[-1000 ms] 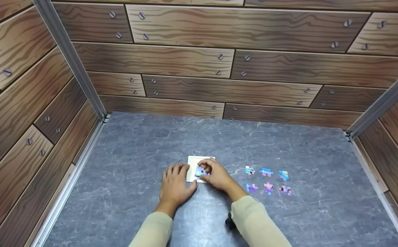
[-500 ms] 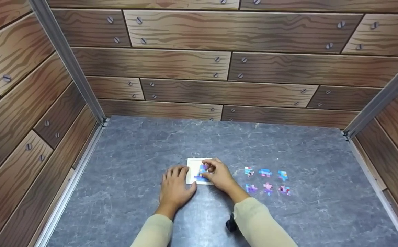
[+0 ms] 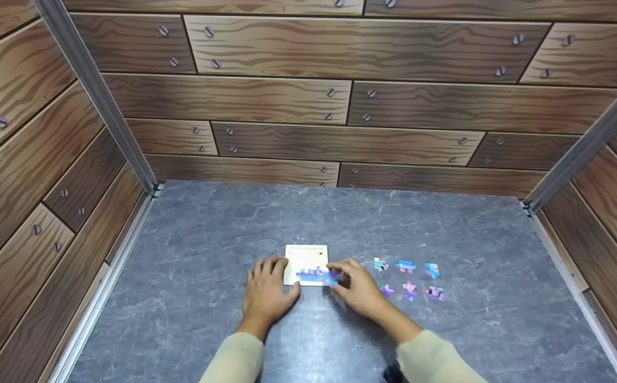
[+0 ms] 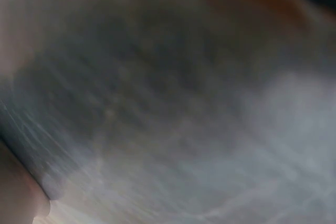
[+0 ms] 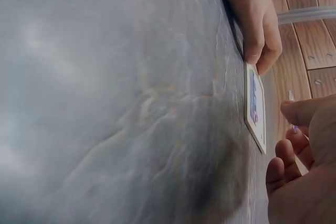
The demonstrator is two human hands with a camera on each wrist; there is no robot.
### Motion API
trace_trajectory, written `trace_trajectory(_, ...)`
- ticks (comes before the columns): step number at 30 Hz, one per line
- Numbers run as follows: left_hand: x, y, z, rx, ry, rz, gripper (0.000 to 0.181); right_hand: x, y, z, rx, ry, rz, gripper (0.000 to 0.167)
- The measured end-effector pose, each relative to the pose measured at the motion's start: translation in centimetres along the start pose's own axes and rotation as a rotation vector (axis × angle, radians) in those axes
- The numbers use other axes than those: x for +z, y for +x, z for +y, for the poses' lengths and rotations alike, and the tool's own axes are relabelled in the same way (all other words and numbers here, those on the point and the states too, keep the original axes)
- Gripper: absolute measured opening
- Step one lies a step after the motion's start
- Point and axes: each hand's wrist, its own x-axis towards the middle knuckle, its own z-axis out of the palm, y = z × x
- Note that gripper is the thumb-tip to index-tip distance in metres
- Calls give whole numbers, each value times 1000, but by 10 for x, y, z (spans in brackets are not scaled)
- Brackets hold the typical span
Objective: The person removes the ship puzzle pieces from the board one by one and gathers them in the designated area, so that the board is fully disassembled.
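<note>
A small square puzzle tray (image 3: 305, 250) with a pale border lies on the grey table. Joined blue and purple puzzle pieces (image 3: 311, 275) fill part of its near side. My left hand (image 3: 266, 290) lies flat with fingers spread, fingertips and thumb at the tray's left edge and near corner. At the near right corner, my right hand (image 3: 360, 284) pinches a blue and purple jigsaw piece (image 3: 332, 276) between thumb and fingers. In the right wrist view, the tray (image 5: 255, 124) is seen nearly edge-on, and the held piece (image 5: 295, 129) shows only as a sliver.
To the right, several loose jigsaw pieces (image 3: 405, 266) lie in two rows on the table; the right hand partly covers one. Wood-patterned walls (image 3: 265, 96) close in the back and both sides. The left wrist view is mostly blurred table surface (image 4: 157, 119).
My right hand, with the jigsaw piece, has moved from over the tray's middle to its near right corner, uncovering the joined pieces. The left hand has stayed beside the tray.
</note>
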Motion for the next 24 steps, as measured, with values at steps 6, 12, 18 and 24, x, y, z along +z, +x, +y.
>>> trace_trajectory(6, 1, 0, 2, 18, -4, 9, 62, -16, -38, 14, 11, -28, 2, 50)
trace_trajectory(12, 4, -2, 2, 12, 10, 9, 62, -30, -74, 28, 1, -48, 1, 49)
trace_trajectory(18, 3, -3, 3, -1, 5, -12, 62, -51, -101, 41, 2, -47, 12, 50)
trace_trajectory(24, 1, -1, 1, -3, 16, -3, 62, -63, -108, 52, 79, -55, 7, 52)
